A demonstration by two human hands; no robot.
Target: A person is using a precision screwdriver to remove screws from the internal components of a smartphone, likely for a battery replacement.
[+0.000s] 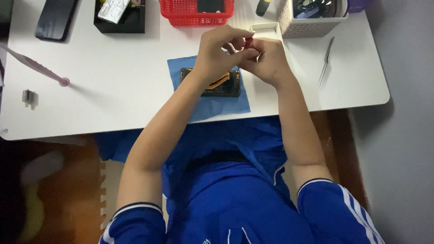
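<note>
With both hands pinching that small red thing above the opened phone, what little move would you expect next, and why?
Probably lowering the small red piece toward the opened phone on the blue cloth: both the left hand and right hand pinch it directly above.

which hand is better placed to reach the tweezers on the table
Right. The right hand is nearer the tweezers lying at the table's right side; the left hand sits farther left, over the opened phone.

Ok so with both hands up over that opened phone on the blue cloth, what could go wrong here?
The small red piece pinched between the left hand and right hand could slip and fall onto the opened phone or roll off the blue cloth. The tweezers lie near the table edge and might get knocked off.
</note>
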